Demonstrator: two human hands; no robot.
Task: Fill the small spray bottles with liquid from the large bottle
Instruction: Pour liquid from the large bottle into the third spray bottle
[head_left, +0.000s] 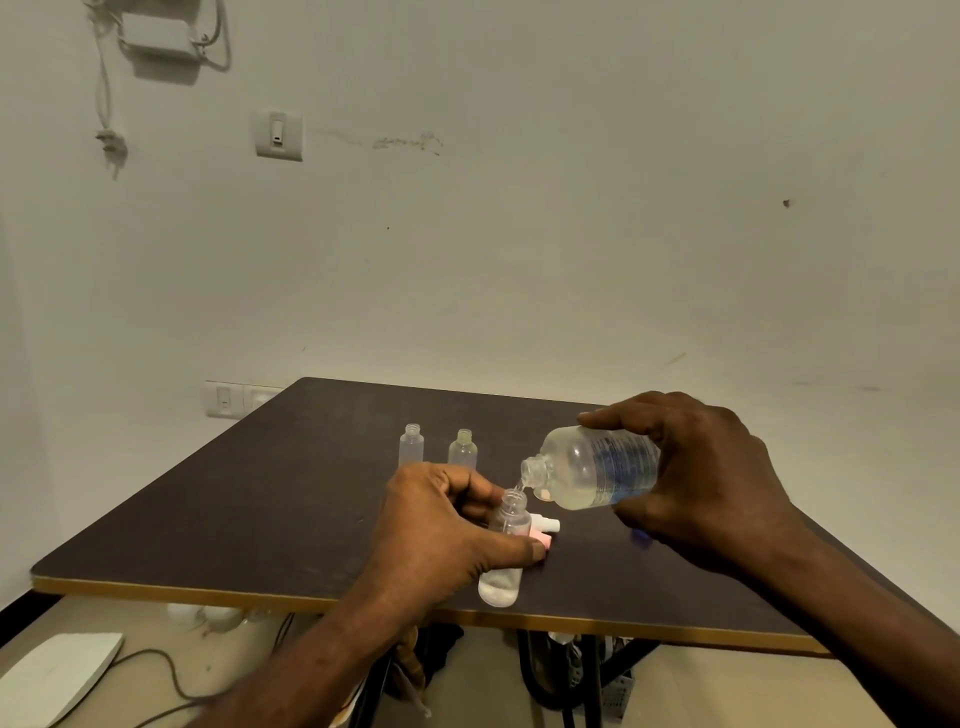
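Your right hand (696, 467) gripped the large bottle (597, 467), tipped. Just below its mouth, your left hand (441, 525) clasped a small spray bottle (506, 545).

Two bare arms reach in from the bottom. The left hand (441, 525) and the right hand (711, 478) wear no gloves, rings or watch. Both forearms are bare too, with no sleeves on them as far as the picture shows.
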